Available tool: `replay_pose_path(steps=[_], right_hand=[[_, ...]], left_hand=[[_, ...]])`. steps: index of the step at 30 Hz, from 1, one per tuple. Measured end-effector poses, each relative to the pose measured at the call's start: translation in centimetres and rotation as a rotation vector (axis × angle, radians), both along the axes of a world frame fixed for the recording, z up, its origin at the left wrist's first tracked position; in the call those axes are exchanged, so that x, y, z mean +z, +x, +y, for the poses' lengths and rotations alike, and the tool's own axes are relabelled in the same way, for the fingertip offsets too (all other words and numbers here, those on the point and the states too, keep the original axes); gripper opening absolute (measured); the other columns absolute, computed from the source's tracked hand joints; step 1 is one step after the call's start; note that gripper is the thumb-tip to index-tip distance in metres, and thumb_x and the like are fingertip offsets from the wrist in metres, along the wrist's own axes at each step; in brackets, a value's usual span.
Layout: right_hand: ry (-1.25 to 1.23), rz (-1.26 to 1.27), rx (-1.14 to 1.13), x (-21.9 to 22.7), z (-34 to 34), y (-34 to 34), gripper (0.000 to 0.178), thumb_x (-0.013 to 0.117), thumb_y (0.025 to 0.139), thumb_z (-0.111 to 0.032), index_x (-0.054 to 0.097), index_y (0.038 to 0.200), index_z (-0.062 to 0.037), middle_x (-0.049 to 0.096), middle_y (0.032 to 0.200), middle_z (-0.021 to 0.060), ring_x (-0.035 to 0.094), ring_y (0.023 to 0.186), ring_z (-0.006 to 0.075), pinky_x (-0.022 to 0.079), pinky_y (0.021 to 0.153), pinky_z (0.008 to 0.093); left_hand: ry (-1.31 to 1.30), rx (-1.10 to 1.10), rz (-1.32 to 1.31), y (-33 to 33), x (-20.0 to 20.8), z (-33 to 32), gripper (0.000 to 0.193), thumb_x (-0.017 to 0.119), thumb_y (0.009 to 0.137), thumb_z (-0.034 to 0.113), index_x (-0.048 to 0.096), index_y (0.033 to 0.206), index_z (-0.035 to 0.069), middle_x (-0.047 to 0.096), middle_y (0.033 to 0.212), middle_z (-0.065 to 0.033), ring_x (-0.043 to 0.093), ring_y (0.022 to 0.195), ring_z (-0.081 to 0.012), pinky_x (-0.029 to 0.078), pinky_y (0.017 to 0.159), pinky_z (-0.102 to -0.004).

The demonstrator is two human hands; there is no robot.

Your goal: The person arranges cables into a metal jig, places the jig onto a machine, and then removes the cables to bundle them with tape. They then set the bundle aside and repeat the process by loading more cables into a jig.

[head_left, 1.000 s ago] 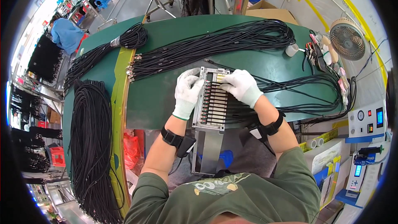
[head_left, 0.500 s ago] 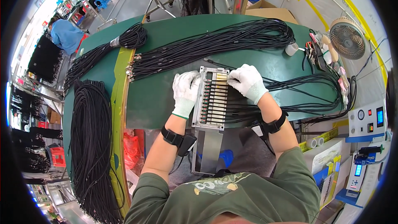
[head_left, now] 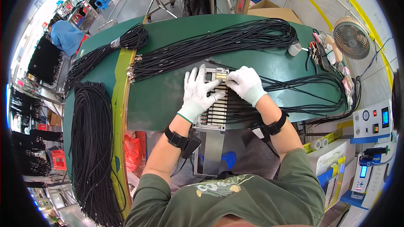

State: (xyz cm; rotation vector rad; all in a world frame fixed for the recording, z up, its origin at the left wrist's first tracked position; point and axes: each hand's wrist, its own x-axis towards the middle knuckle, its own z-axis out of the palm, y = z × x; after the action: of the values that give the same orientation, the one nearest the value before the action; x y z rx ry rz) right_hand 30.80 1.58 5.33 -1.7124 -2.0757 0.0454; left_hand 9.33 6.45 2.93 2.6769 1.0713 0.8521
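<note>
A grey metal fixture [head_left: 214, 113] with a row of slots lies on the green table [head_left: 160, 96] in front of me. Black cables [head_left: 290, 96] run from its slots off to the right. My left hand [head_left: 198, 93], in a white glove, rests flat on the fixture's left side with fingers spread. My right hand [head_left: 246, 83], also gloved, sits at the fixture's upper right and pinches a cable end at the top slots.
Long bundles of black cables [head_left: 219, 44] lie across the far table, and more hang [head_left: 90, 143] over the left edge. A white cup [head_left: 294, 49], hand tools [head_left: 320, 54] and a small fan [head_left: 351, 38] stand at the right. Gauge boxes [head_left: 372, 122] sit lower right. A person in blue [head_left: 65, 38] works far left.
My right hand has slid left and up to the fixture's top slots. My left hand has shifted slightly right onto the fixture.
</note>
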Motion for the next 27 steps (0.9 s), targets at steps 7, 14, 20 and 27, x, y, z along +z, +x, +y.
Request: replay_pose_path(steps=[7,14,20,27], right_hand=[[0.036,-0.168,-0.307,-0.8,1.5,2.2,0.016,0.071,0.083,-0.030,0.071,0.085,-0.0144,0.068,0.083,0.0033,0.062,0.088,0.0280,0.049,0.079,0.0405],[0.137,-0.038,-0.281,0.6,0.8,2.7,0.011,0.074,0.080,-0.024,0.071,0.079,-0.0135,0.068,0.082,0.0053,0.062,0.087,0.0276,0.050,0.077,0.0388],[0.059,0.192,-0.046,1.0,0.2,2.8,0.012,0.076,0.078,-0.024,0.073,0.082,-0.0137,0.067,0.079,0.0047,0.062,0.085,0.0285,0.050,0.076,0.0387],[0.255,0.232,0.121,1.9,0.1,-2.4,0.016,0.075,0.078,-0.022,0.073,0.089,-0.0108,0.069,0.084,0.0061,0.062,0.088,0.0282,0.049,0.080,0.0390]], left_hand=[[-0.055,0.017,0.249,0.8,0.6,0.0,0.039,0.065,0.085,0.051,0.070,0.122,0.039,0.041,0.151,-0.0231,0.035,0.140,-0.0440,0.017,0.118,-0.0601],[-0.009,-0.040,-0.043,0.0,-0.8,1.0,0.030,0.070,0.085,0.040,0.075,0.107,0.021,0.058,0.135,-0.0185,0.050,0.127,-0.0392,0.030,0.112,-0.0570],[-0.290,0.201,-0.573,-1.3,-1.1,2.3,0.025,0.068,0.089,0.028,0.071,0.092,0.004,0.069,0.114,-0.0148,0.058,0.113,-0.0343,0.043,0.101,-0.0443],[-0.355,0.041,-0.587,-0.8,0.3,1.4,0.017,0.071,0.086,0.019,0.072,0.089,0.002,0.069,0.115,-0.0146,0.058,0.114,-0.0327,0.043,0.102,-0.0428]])
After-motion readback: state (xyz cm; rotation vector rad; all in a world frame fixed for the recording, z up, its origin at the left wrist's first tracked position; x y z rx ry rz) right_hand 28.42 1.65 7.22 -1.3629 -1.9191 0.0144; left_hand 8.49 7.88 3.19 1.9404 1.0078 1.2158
